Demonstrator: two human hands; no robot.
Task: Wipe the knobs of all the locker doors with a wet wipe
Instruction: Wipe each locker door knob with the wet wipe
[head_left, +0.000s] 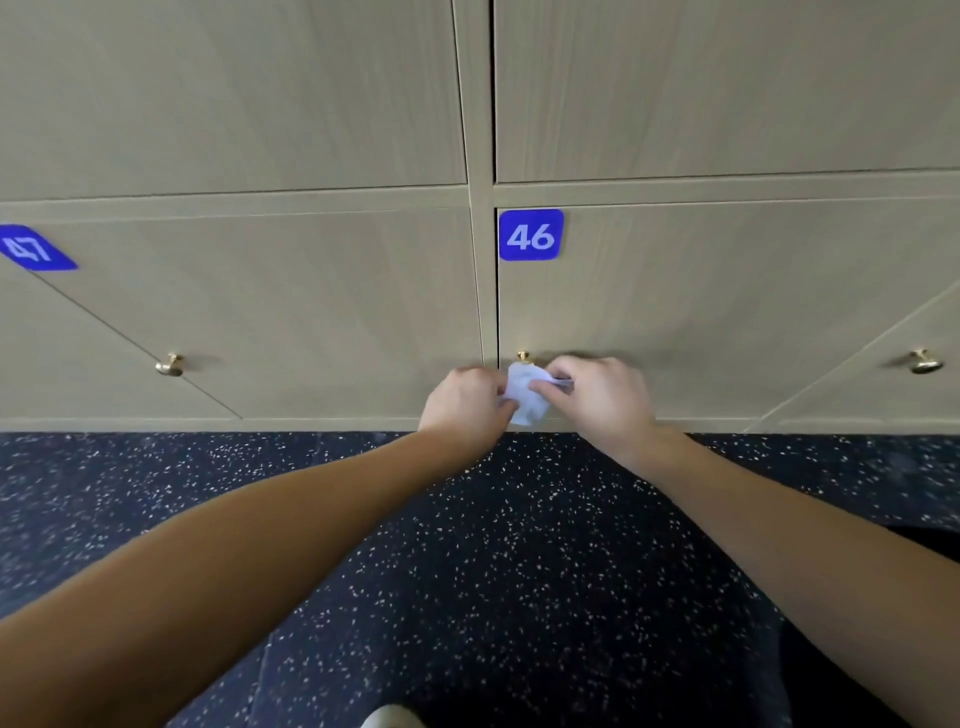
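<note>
A crumpled white wet wipe (525, 395) sits between my two hands, low in front of locker 46. My left hand (465, 397) grips its left side with curled fingers. My right hand (597, 392) pinches its right side. The brass knob of locker 46 (522, 356) pokes out just above the wipe, mostly uncovered. Whether the wipe touches it I cannot tell. The brass knob of locker 47 (170, 365) stands bare at the left, and a third brass knob (924, 362) shows on the door at the far right.
Beige wood-grain locker doors fill the upper view, with blue number labels 46 (531, 235) and 47 (32, 248). A dark speckled floor (519, 571) runs up to the locker base. A pale shoe tip (389, 717) shows at the bottom edge.
</note>
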